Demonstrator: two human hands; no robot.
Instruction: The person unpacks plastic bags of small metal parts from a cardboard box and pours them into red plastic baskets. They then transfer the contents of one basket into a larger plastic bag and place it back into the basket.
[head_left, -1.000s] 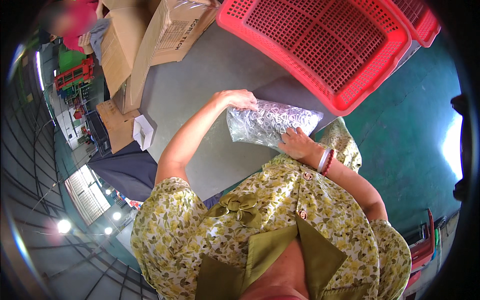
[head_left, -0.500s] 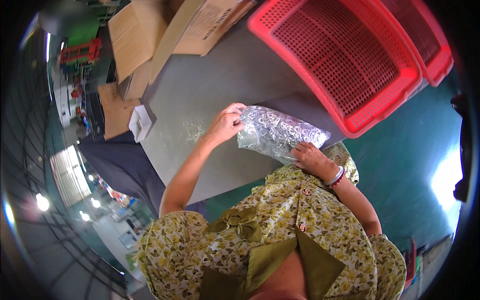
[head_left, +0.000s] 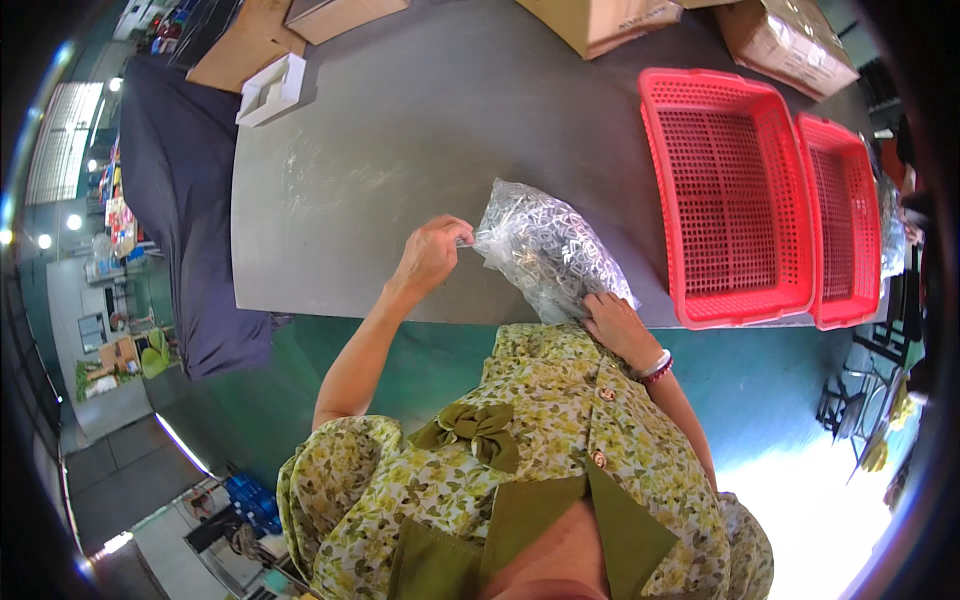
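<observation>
A clear plastic bag [head_left: 555, 245] full of small, shiny, silver-coloured metal pieces lies at the table's front edge; what kind of pieces they are is too small to tell. My left hand [head_left: 432, 252] is closed in a pinch at the gathered left end of the bag, where a thin pale bit shows between the fingertips. At the bag's lower right end, my right hand [head_left: 622, 328] grips the plastic, its fingers bent over the edge and the thumb side partly hidden.
Two red perforated plastic baskets [head_left: 722, 200] stand side by side on the grey table [head_left: 400, 130] at the right. Cardboard boxes [head_left: 790, 45] line the far edge. A small white open box [head_left: 272, 90] sits far left, beside a dark cloth [head_left: 185, 220] hanging over something.
The view has swung, so the baskets and boxes appear shifted. The left end of the bag is now bunched together at my left hand. My right hand stays at the bag's lower right end.
</observation>
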